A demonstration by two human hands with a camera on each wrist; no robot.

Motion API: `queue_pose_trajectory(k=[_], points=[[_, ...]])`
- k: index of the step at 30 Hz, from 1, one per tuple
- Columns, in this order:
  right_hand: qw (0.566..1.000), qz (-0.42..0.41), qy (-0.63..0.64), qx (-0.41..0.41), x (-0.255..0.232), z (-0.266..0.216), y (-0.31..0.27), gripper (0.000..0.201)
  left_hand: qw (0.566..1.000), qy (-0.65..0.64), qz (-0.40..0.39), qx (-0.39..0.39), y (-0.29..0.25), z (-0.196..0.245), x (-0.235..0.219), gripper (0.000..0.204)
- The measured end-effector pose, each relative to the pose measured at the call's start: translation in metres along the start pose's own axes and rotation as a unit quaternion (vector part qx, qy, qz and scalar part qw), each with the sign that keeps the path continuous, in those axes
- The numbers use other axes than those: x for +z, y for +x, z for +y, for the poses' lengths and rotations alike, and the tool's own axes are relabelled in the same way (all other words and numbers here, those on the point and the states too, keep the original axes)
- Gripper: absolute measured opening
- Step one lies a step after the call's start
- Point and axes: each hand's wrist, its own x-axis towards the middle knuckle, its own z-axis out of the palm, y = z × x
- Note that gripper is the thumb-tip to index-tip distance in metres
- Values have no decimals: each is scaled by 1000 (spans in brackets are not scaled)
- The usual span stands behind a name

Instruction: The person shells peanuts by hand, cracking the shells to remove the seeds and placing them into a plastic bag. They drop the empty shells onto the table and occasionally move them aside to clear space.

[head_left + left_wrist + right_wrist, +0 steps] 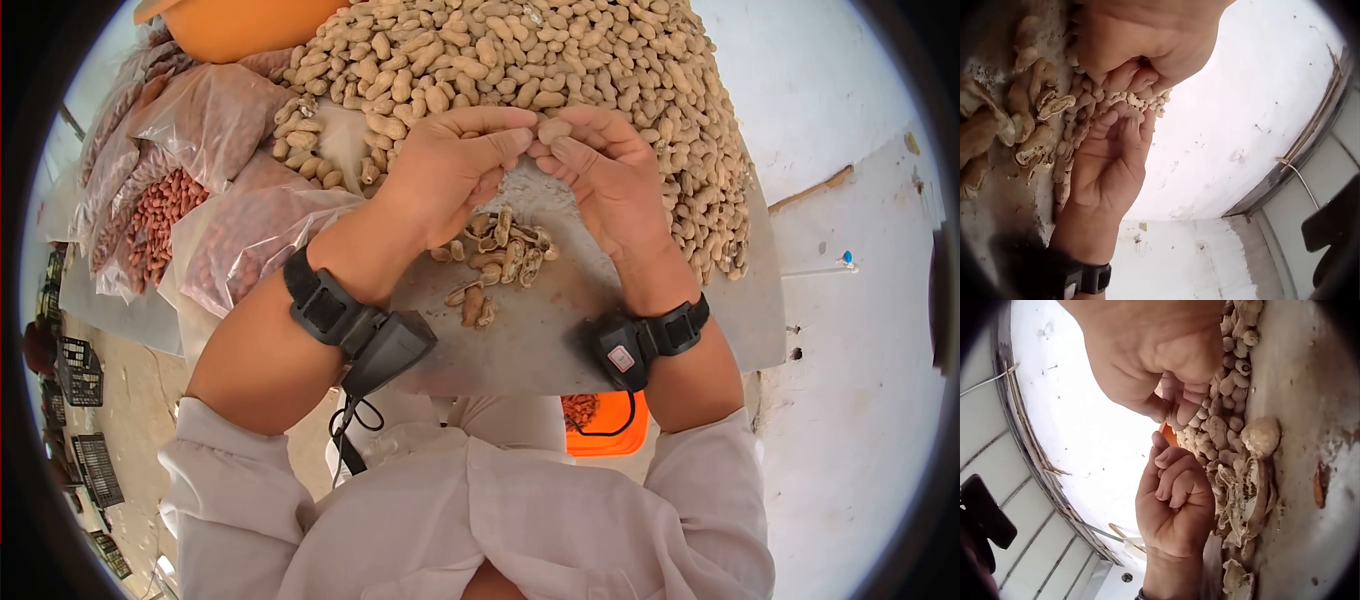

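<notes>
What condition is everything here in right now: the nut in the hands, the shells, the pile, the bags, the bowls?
Peanut: whole, pinched between both hands.
Left hand: fingers curled, pinching the peanut.
Right hand: fingers curled, pinching the peanut.
Empty shells: split open, scattered on the table.
Peanut pile: unshelled, heaped.
Plastic bags: filled with reddish kernels.
Orange bowl: at the pile's edge, contents hidden.
Orange tub: under the table, holding kernels.

It looked like a market stall or small peanut-processing yard. A grey table carried a large heap of peanuts and broken shells, with plastic bags of shelled nuts beside it, crates on the ground and whitewashed walls around.
</notes>
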Motion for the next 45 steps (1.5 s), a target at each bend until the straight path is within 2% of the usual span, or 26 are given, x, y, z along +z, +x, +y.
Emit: queue_pose_trajectory(k=[4, 7, 10, 13, 16, 18, 21, 22, 25, 28, 34, 36, 40, 45], points=[[1000, -10, 11, 27, -3, 3, -1, 19, 988, 137, -7, 74, -1, -6, 5, 29], [999, -16, 29, 36, -1, 2, -2, 18, 986, 146, -18, 75, -4, -3, 4, 30], [998, -6, 39, 56, 0, 0, -4, 17, 977, 169, -16, 125, -4, -5, 6, 30], [997, -10, 46, 59, 0, 0, -4, 17, 955, 254, -14, 151, -5, -4, 4, 29], [996, -8, 60, 71, 2, 0, -5, 21, 961, 227, -23, 154, -7, -2, 5, 28], [994, 8, 63, 84, 9, -5, -6, 25, 937, 293, -16, 188, -5, -5, 4, 22], [992, -30, -113, 38, 8, -5, -7, 31, 912, 351, -11, 211, -1, -11, 0, 13], [991, -39, -126, 38, 8, -6, -8, 31, 906, 364, -10, 215, -1, -13, -1, 11], [987, -58, -146, 38, 9, -7, -9, 31, 911, 344, -31, 223, -1, -14, 1, 9], [988, -58, -134, 45, 10, -7, -9, 29, 904, 364, -22, 223, -2, -15, 0, 10], [988, -63, -137, 40, 8, -5, -7, 26, 920, 341, -7, 195, 0, -16, -2, 13], [988, -85, -129, 16, 5, -4, -5, 26, 948, 285, -18, 142, -1, -12, -1, 15], [989, -71, -127, -7, 4, -4, -6, 20, 987, 140, -28, 72, -3, -7, 5, 18], [996, -36, -84, -22, 0, 4, -4, 17, 999, 22, -36, 28, 1, -8, -1, 20]])
